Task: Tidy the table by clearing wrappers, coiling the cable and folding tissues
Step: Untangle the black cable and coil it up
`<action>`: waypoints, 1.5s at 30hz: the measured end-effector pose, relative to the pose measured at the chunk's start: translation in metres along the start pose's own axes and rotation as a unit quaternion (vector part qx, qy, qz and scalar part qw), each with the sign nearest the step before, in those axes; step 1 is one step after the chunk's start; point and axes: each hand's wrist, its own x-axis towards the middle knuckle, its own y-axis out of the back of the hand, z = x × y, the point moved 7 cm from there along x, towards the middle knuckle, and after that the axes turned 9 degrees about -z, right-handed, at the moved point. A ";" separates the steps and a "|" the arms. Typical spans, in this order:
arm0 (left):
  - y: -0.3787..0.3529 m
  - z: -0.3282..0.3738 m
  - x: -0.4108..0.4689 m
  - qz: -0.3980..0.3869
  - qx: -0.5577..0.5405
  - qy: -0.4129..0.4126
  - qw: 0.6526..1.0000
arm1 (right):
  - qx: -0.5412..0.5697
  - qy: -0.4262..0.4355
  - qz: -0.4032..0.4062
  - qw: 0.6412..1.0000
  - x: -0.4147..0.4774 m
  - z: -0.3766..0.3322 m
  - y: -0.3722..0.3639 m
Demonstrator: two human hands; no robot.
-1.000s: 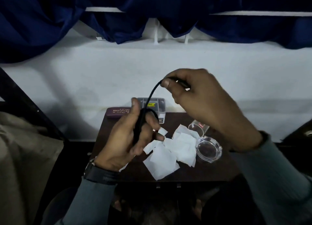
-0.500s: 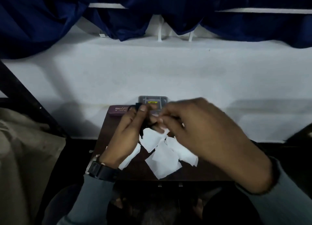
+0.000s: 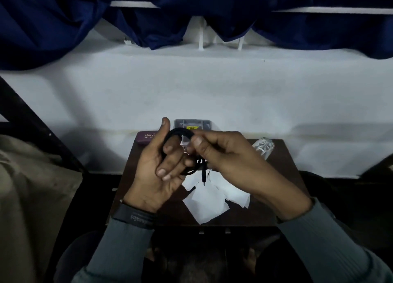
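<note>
Thin black cable [image 3: 180, 134] now looped around left hand [image 3: 158, 168]; right hand [image 3: 223, 157] pinches strand, plug end dangling. Coiling probably nearly finished; white tissues [image 3: 209, 199] unfolded on dark brown surface [image 3: 282, 187].

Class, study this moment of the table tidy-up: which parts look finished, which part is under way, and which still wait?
Done: no wrappers show on the table, so that part may be finished. In hand: the black cable is looped around the left hand while the right hand pinches a loop; its plug end dangles free. Left: the white tissues lie loose and unfolded on the table.
</note>
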 end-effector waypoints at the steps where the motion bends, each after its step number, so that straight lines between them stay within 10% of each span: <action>1: 0.007 0.001 0.000 0.052 0.067 -0.007 0.996 | -0.044 0.017 0.012 0.999 0.001 -0.001 0.000; 8: 0.006 0.002 0.001 0.108 0.240 -0.055 0.963 | -0.204 -0.012 0.145 0.968 -0.001 0.009 0.020; 24: 0.020 0.005 0.000 0.139 0.321 -0.136 0.927 | 0.054 -0.140 0.024 0.988 -0.032 0.026 0.045; 29: 0.003 -0.012 0.003 0.054 0.130 -0.055 0.989 | -0.006 -0.103 0.184 0.978 -0.016 0.021 0.070; 34: -0.006 -0.014 0.004 -0.003 0.007 -0.052 0.999 | 0.196 -0.121 0.135 0.964 0.004 0.037 0.035; 45: 0.006 0.001 -0.001 0.157 0.321 -0.137 0.924 | 0.200 -0.076 0.093 0.972 -0.011 0.045 0.013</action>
